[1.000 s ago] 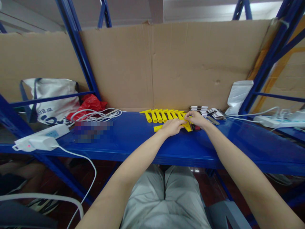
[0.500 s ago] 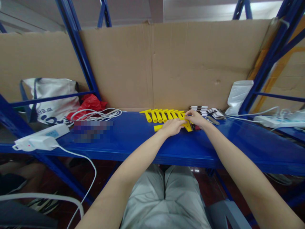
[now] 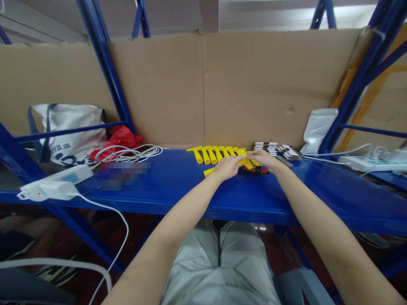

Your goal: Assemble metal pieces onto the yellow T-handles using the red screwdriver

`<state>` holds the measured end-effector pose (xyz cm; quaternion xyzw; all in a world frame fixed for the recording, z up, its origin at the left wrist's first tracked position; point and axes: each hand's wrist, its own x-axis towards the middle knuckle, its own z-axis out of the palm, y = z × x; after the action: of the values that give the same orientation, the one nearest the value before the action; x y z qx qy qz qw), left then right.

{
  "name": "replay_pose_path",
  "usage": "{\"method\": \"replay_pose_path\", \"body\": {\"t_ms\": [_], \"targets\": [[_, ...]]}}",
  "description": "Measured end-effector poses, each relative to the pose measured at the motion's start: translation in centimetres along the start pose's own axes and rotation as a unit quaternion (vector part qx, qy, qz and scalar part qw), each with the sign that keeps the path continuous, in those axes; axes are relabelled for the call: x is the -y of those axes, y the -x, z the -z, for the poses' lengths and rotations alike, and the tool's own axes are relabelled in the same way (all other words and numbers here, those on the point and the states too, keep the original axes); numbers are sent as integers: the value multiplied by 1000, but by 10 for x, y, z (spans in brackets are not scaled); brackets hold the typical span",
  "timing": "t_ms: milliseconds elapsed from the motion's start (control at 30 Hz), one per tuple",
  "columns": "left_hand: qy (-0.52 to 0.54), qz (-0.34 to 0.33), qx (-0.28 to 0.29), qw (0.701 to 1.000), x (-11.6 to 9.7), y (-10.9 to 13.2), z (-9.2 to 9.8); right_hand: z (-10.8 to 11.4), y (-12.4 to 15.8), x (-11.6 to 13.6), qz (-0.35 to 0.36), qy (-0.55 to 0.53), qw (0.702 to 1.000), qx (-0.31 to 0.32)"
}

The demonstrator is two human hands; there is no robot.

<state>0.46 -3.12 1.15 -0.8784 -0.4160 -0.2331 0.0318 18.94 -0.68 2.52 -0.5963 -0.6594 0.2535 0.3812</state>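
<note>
Yellow plastic piece [image 3: 245,162] sits pinched between left hand [image 3: 228,166] and right hand [image 3: 263,159]; a slip could scatter the adjacent yellow row [image 3: 216,153].

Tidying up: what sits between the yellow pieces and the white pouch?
Small black-and-white packets, stacked and fanned on the shelf, just past the right hand; the head view shows it.

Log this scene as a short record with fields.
Surface: blue shelf, cardboard behind
Left: left hand lies over a loose yellow piece
Right: right hand touches yellow and red parts; grip unclear
Nearby: row of yellow pieces, stack of cards
Far left: coiled white cable, power strip, red bag
</note>
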Motion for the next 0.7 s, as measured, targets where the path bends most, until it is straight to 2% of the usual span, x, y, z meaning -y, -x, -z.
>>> {"method": "replay_pose_path", "body": {"t_ms": [100, 233, 367, 533, 633, 700], "targets": [[-8, 15, 2, 1000, -1, 0, 1, -1, 3, 3, -13, -66, 997, 32], [-29, 37, 21, 999, -4, -1, 2, -4, 4, 5, -35, -122, 991, 37], [-64, 45, 46, 996, -6, 0, 2, -5, 5, 4, -42, -118, 992, 34], [-89, 44, 48, 994, -5, 1, 2, -7, 7, 5, -32, -94, 995, 30], [-72, 52, 43, 995, -5, 1, 4, -5, 5, 6, -10, -95, 995, 31], [-42, 60, 32, 997, -3, 1, 6, 2, 2, 3, 7, -78, 997, 10]]}}
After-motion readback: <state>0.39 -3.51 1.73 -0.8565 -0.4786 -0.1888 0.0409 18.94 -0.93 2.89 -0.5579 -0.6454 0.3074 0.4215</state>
